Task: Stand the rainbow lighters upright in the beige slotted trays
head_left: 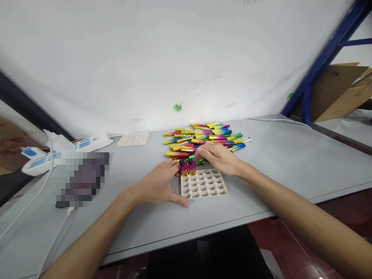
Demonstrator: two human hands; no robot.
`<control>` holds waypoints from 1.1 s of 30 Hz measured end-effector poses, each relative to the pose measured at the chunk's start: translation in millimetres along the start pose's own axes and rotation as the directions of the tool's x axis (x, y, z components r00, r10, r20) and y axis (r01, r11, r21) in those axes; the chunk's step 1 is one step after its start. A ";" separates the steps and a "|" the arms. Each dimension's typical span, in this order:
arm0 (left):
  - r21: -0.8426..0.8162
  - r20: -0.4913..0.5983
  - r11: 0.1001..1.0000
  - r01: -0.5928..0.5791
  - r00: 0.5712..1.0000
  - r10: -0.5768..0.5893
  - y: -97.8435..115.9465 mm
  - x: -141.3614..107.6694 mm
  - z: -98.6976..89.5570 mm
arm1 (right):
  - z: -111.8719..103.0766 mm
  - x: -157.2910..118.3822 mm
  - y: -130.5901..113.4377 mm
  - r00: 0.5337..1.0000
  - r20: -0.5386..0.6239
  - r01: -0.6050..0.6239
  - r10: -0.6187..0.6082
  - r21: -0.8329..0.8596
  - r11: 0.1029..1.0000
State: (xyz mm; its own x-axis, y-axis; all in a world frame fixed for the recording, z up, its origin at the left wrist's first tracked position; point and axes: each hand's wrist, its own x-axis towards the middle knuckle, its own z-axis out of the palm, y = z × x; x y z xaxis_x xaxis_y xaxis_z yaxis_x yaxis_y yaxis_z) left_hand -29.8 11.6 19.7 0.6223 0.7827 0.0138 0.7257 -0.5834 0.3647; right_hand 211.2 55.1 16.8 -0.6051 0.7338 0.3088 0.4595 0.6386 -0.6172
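lighters [192,167], two of them in magenta and gold with black tops, stand upright in the far left corner of the pale tray [206,187] on the grey worktop [276,155], seen from the head. of the hands, well apart at the wrists, the left hand [158,184] spreads thumb and fingers wide at the tray's left side, fingertips close beside the pair. the right hand [217,157] bends its fingers just beyond them, before a multicoloured pile [203,136], and whether it grips anything i cannot tell.
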 end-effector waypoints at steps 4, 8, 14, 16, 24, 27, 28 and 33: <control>-0.004 0.024 1.000 0.008 1.000 -0.008 0.2 0.3 -1.7 | -6.5 0.1 14.9 0.999 0.029 0.021 -0.013 -0.259 0.966; -0.012 0.021 1.000 0.012 1.000 -0.011 1.0 -0.1 -2.2 | -5.3 0.0 20.3 0.997 0.077 0.028 0.000 -0.362 0.932; -0.004 0.027 1.000 0.014 1.000 -0.014 2.0 -0.6 -2.6 | -4.6 0.2 16.0 0.999 -0.005 0.028 -0.031 -0.331 0.943; -0.002 0.024 1.000 0.019 1.000 -0.019 2.2 -0.4 -2.7 | -6.7 0.9 14.0 0.994 -0.111 -0.016 -0.004 -0.178 0.984; 0.010 0.030 1.000 0.018 0.999 -0.018 3.0 0.0 -3.6 | -11.0 4.7 10.4 0.928 -0.098 -0.127 0.361 0.824 0.552; 0.013 0.029 1.000 0.023 0.999 -0.024 3.6 -0.4 -4.0 | -10.3 5.4 11.6 0.914 0.004 -0.208 0.406 0.863 0.460; 0.014 0.026 1.000 0.028 0.999 -0.028 3.7 -0.5 -4.0 | -10.1 5.6 11.8 0.909 0.040 -0.241 0.415 0.863 0.444; 0.013 0.014 1.000 0.020 1.000 -0.020 3.0 -0.8 -3.7 | -8.5 7.1 13.9 0.896 0.124 -0.325 0.426 0.838 0.439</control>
State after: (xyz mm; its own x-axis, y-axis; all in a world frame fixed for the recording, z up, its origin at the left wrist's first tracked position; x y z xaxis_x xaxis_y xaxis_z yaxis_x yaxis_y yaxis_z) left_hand -29.2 10.0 24.2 0.6117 0.7910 -0.0062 0.7416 -0.5707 0.3526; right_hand 218.9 71.1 16.6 -0.4273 0.9009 -0.0763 -0.1465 -0.1523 -0.9774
